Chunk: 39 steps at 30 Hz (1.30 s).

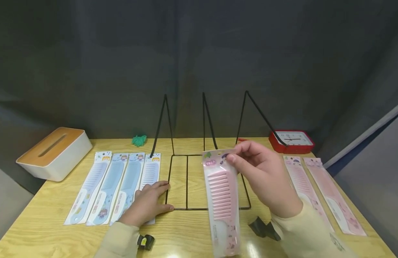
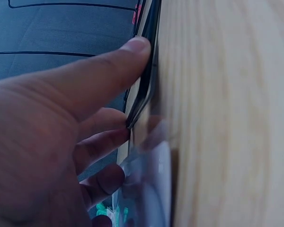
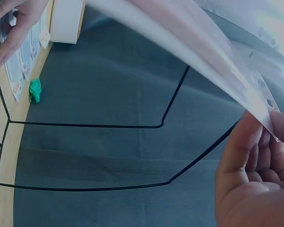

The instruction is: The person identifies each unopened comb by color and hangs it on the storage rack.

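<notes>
My right hand (image 1: pixel 266 175) pinches the top corner of a packaged pink comb (image 1: pixel 222 197) between thumb and fingers. The pack hangs upright in front of a black wire rack (image 1: pixel 187 182), hiding part of its base. In the right wrist view the pack (image 3: pixel 194 52) slants up and left from the fingertips. My left hand (image 1: pixel 148 202) rests at the rack's front left corner, thumb at the front rod and fingertips at the side rod. The left wrist view shows the thumb (image 2: pixel 137 45) on the black wire. Under this hand lies a packaged blue comb (image 1: pixel 150 173), partly covered.
Three more blue comb packs (image 1: pixel 99 190) lie left on the wooden table (image 1: pixel 186 236). Two pink comb packs (image 1: pixel 336 197) lie right. A tissue box (image 1: pixel 57 157), a green tangle (image 1: pixel 139 140) and a red clock (image 1: pixel 292 141) stand farther back. The rack's tall wire dividers (image 1: pixel 160 122) rise behind.
</notes>
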Tool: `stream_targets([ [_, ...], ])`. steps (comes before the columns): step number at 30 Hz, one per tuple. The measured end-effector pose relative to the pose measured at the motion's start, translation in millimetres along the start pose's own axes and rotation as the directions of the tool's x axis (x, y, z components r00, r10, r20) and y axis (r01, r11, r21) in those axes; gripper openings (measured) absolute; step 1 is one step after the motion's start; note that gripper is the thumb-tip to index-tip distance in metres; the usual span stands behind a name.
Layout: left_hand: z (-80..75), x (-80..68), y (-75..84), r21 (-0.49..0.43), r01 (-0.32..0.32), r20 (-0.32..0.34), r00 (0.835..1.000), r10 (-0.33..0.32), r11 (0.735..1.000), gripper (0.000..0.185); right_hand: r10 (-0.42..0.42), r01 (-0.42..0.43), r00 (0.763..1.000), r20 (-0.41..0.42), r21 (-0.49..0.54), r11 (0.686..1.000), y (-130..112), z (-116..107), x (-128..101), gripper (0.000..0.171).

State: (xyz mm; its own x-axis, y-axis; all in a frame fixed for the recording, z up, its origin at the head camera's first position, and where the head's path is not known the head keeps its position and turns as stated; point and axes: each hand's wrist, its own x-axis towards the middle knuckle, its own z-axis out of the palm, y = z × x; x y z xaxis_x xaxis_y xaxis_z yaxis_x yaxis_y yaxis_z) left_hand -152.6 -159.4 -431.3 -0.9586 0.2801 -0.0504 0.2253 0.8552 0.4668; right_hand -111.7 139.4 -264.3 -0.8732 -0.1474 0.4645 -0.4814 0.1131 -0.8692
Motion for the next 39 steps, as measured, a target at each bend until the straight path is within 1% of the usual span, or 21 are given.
stream_targets([
  [4, 0.0, -0.5, -0.2, 0.001, 0.000, -0.004, 1.000, 0.000, 1.000, 0.076, 0.015, -0.015, 1.000, 0.003, 0.058, 0.998, 4, 3, 5, 0.009],
  [6, -0.2, -0.5, -0.1, 0.004, -0.003, -0.005, 1.000, 0.003, 1.000, 0.077, 0.020, -0.020, 1.000, 0.001, 0.066, 0.998, 5, 3, 6, 0.010],
  [10, -0.5, -0.2, -0.1, 0.003, -0.006, -0.007, 1.000, 0.006, 1.000, 0.076, 0.045, -0.045, 0.999, 0.001, 0.030, 0.999, 7, 5, 9, 0.010],
  [12, -0.5, 0.2, 0.0, -0.001, -0.009, -0.006, 1.000, 0.009, 1.000, 0.076, 0.079, -0.079, 0.997, -0.004, -0.007, 0.997, 9, 6, 11, 0.011],
  [15, 0.0, 0.5, -0.1, -0.006, -0.009, 0.004, 1.000, 0.009, 1.000, 0.076, 0.131, -0.132, 0.991, -0.017, -0.031, 0.991, 14, 7, 20, 0.016],
  [19, 0.7, 0.3, -0.6, -0.008, -0.005, 0.012, 1.000, 0.005, 1.000, 0.075, 0.162, -0.163, 0.986, -0.041, -0.019, 0.986, 27, 10, 43, 0.021],
  [22, 0.6, 0.1, -0.5, -0.013, -0.006, 0.009, 1.000, 0.007, 1.000, 0.075, 0.181, -0.183, 0.980, -0.081, -0.017, 0.983, 37, 13, 68, 0.022],
  [25, -0.2, -0.9, -0.4, -0.019, -0.006, 0.008, 1.000, 0.006, 1.000, 0.074, 0.232, -0.237, 0.964, -0.133, -0.023, 0.971, 46, 19, 97, 0.022],
  [27, 0.3, -1.6, -1.0, -0.019, -0.003, 0.006, 1.000, 0.003, 1.000, 0.075, 0.269, -0.279, 0.948, -0.167, -0.037, 0.960, 51, 22, 115, 0.023],
  [30, 2.0, -2.4, -1.7, -0.025, 0.001, 0.007, 1.000, -0.001, 1.000, 0.075, 0.310, -0.324, 0.929, -0.203, -0.039, 0.945, 58, 26, 138, 0.023],
  [34, 3.6, -1.7, -2.1, -0.032, -0.004, 0.003, 1.000, 0.004, 0.999, 0.075, 0.346, -0.359, 0.908, -0.238, -0.015, 0.933, 64, 29, 155, 0.025],
  [39, 3.1, 0.6, -2.3, -0.011, -0.016, -0.008, 1.000, 0.016, 1.000, 0.075, 0.359, -0.371, 0.897, -0.258, -0.002, 0.928, 67, 30, 160, 0.028],
])
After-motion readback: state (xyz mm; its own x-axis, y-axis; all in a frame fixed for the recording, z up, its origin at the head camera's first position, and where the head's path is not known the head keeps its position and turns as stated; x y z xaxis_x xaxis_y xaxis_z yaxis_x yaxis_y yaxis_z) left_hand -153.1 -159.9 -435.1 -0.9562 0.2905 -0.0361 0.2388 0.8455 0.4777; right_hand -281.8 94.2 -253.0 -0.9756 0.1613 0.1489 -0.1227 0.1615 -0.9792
